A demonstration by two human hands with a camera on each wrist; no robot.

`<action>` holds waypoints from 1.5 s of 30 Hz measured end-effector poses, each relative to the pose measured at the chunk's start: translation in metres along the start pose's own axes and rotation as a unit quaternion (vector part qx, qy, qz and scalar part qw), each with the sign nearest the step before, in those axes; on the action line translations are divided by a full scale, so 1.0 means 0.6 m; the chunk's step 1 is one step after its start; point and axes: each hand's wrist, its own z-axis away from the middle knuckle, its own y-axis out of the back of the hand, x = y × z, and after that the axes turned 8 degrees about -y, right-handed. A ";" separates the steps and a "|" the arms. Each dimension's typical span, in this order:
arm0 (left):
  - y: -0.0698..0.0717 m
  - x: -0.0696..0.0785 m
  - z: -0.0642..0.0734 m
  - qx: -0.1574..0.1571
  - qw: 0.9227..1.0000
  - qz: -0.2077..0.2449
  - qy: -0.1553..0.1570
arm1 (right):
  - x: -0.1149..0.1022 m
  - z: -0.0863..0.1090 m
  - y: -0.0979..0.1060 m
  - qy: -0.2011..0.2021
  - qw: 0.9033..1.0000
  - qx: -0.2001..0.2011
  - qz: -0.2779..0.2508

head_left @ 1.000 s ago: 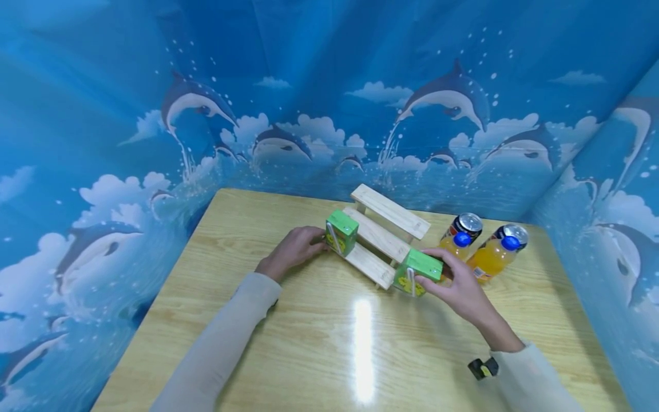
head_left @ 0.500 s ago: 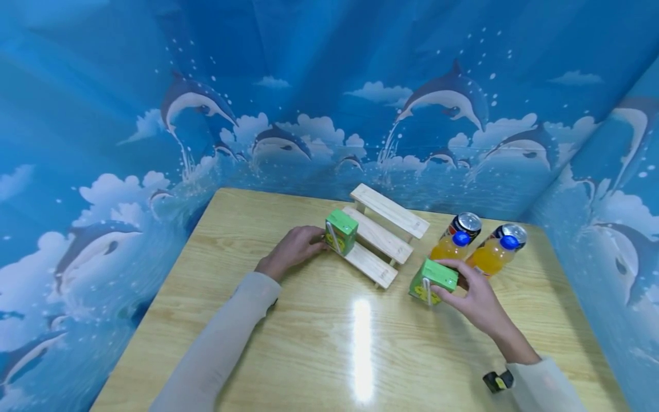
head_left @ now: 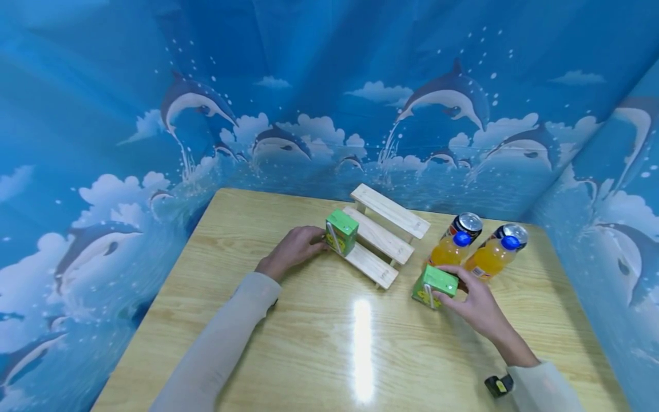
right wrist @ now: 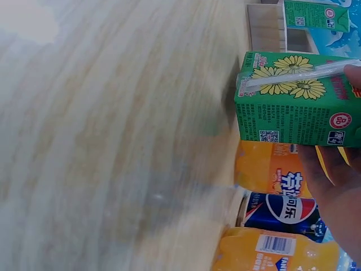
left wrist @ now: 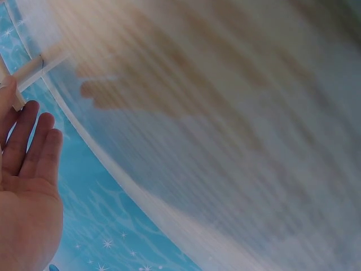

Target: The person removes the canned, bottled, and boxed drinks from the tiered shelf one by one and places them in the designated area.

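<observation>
A three-tier wooden stand (head_left: 378, 233) sits on the table, angled to the right. One green drink carton (head_left: 342, 229) with a straw stands upright at the left end of its lowest board. My left hand (head_left: 294, 249) holds that board's end between thumb and fingers; in the left wrist view a wooden edge (left wrist: 31, 73) shows past the fingertips. To the right of the stand, my right hand (head_left: 476, 300) grips a second green drink carton (right wrist: 293, 113) with yellow flowers and a straw. It is upright; whether it touches the table cannot be told.
Two orange soda bottles (head_left: 486, 258) with blue caps stand behind my right hand. Two dark soda cans (head_left: 465, 224) stand at their back; one can (right wrist: 279, 212) shows a Pepsi-style label. A blue dolphin-print cloth (head_left: 319, 131) rises behind the wooden table (head_left: 288, 343).
My right hand has moved the carton right and slightly toward me, away from the stand's right end beside the bottles. My left hand and the other carton have stayed in place.
</observation>
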 end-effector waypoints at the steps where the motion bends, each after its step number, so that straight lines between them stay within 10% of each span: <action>1: 0.000 0.000 0.000 0.000 1.000 -0.001 0.000 | 0.001 0.000 -0.001 -0.001 1.000 0.000 0.000; 16: 0.000 0.001 0.001 0.000 1.000 -0.002 0.006 | -0.001 0.001 -0.001 -0.004 0.999 0.005 -0.054; 45: 0.001 0.002 0.001 0.002 1.000 -0.004 0.003 | -0.127 -0.059 -0.022 0.086 0.987 -0.004 -0.138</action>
